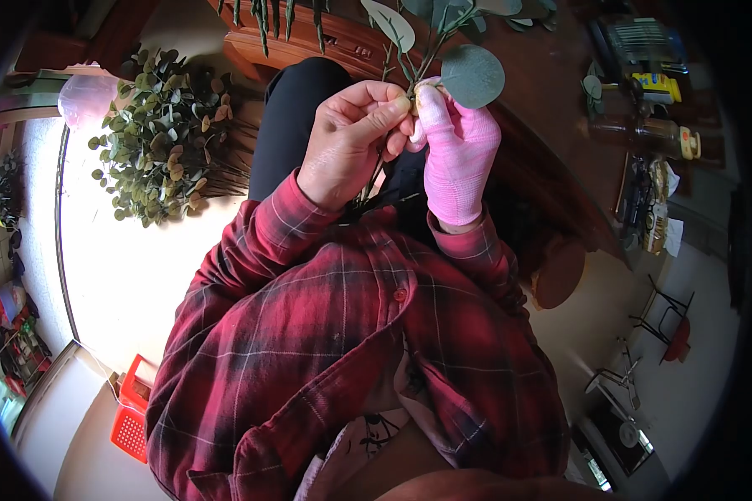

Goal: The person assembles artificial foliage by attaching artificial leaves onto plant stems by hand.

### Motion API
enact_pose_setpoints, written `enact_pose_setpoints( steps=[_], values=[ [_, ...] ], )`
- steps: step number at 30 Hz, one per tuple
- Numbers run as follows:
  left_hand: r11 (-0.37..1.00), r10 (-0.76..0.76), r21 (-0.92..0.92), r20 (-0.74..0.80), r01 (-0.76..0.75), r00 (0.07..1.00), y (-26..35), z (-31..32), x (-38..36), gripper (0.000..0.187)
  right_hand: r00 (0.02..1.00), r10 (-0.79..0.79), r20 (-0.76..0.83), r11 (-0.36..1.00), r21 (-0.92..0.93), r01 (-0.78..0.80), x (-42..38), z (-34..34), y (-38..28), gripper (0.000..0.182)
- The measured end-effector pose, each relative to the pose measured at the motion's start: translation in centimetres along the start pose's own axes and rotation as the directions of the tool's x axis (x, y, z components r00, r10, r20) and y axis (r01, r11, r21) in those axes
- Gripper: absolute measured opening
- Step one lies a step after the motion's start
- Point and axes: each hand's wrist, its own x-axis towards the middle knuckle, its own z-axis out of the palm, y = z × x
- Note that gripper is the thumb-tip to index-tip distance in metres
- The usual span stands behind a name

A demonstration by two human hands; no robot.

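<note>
My left hand (355, 138), bare, is closed, with thumb and fingertips pinched at the stem of an artificial-looking eucalyptus branch (430, 50). My right hand (459, 150), in a pink knitted glove, grips the same stem from the other side, so both hands meet around it. Broad grey-green leaves, one large round leaf (473, 76) among them, spread above the glove. The stem's lower part runs down behind my left hand, partly hidden. Exactly what the fingertips pinch is covered by the fingers.
A bundle of leafy branches (163, 138) lies on the left. Beyond my knees stands a wooden piece of furniture (342, 46); a dark tabletop (551, 92) to the right carries jars (656, 135) and a yellow-labelled container (658, 87). A red plastic basket (130, 417) sits lower left.
</note>
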Motion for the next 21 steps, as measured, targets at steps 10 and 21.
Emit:
enact_pose_setpoints(
  steps=[10,21],
  values=[
    [0.993,-0.104,-0.05,0.057,0.107,0.993,0.2,-0.4,0.3,0.013,0.989,0.05,0.14,0.996,0.062,-0.059,0.4,-2.0,0.5,0.017],
    [0.979,-0.186,-0.066,0.074,0.191,0.98,0.1,-0.5,0.8,0.014,0.992,0.02,0.126,1.0,0.02,-0.023,0.8,-2.7,-0.4,0.015]
  ],
)
